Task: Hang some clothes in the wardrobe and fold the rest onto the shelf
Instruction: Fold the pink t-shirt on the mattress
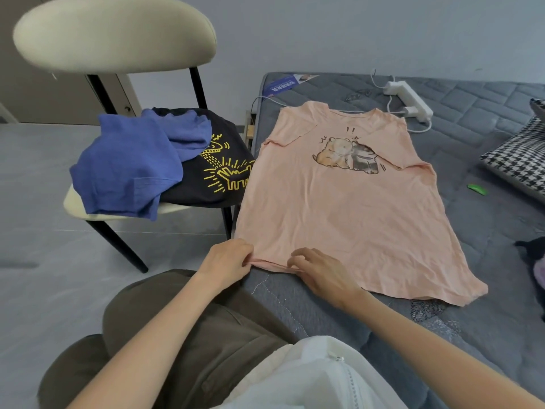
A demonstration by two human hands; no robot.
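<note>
Pink T-shirt [339,208]: thin creased cotton, cartoon print, flat on quilted grey mattress [486,119].
Left hand [228,259]: pinching hem corner.
Right hand [320,271]: pinching hem.
Chair [115,39]: blue shirt [126,163], black printed shirt [218,172], crumpled.

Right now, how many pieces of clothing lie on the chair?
2: a blue shirt on the seat's left, lying partly over a black shirt with yellow print on the right. More may be hidden underneath.

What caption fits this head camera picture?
Both hands, left hand and right hand, pinch the hem of a peach cartoon-print T-shirt on a grey quilted mattress.
</note>
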